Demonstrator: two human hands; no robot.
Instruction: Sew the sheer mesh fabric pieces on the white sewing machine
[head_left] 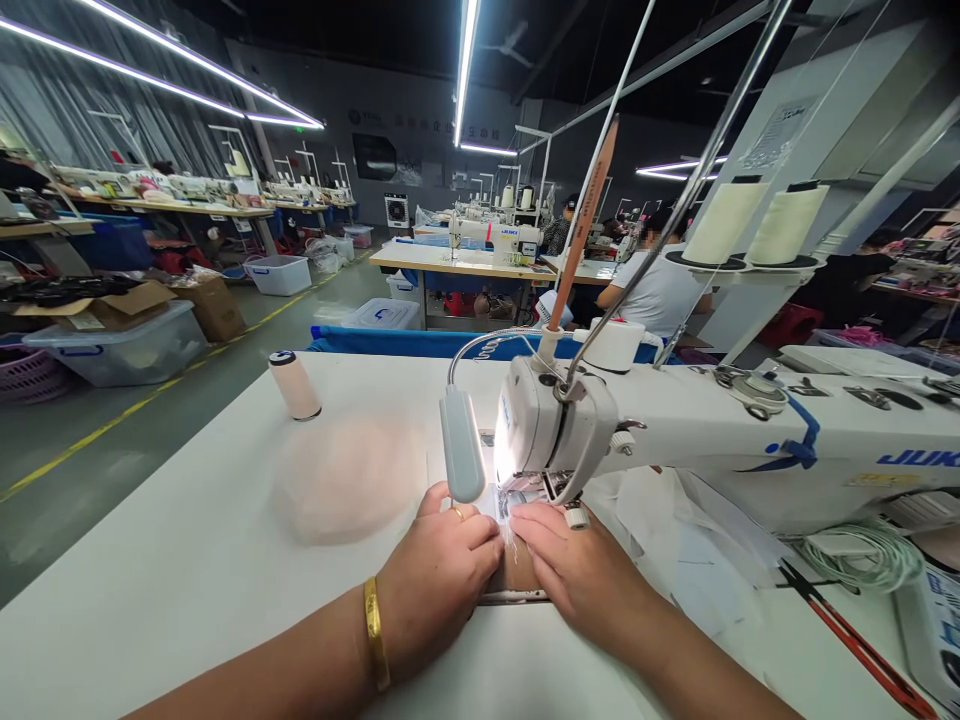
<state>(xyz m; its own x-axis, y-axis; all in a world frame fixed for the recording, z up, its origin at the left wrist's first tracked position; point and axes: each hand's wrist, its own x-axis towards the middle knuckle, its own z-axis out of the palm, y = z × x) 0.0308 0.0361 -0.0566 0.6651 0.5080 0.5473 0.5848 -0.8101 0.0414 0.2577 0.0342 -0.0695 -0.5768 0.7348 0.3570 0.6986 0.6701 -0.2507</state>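
A white sewing machine [697, 430] stands over the table, its lit needle area between my hands. My left hand [446, 570], with a ring and a gold bracelet, is closed at the left of the presser foot. My right hand [574, 560] lies at the right, fingers together and pressing down. Between the fingertips is a small piece of white fabric [507, 535] with loose threads; most of it is hidden. A brown patch [519, 570] shows below it. A grey lamp [462, 445] hangs just above my left fingers.
Sheer pale pink fabric [352, 480] and a pink thread spool [295, 386] are on the table's left. At the right are white sheer cloth [712, 560], red-handled tweezers or snips [855, 640] and a coiled pale green cord [862, 560]. Cream thread cones [724, 225] stand above the machine.
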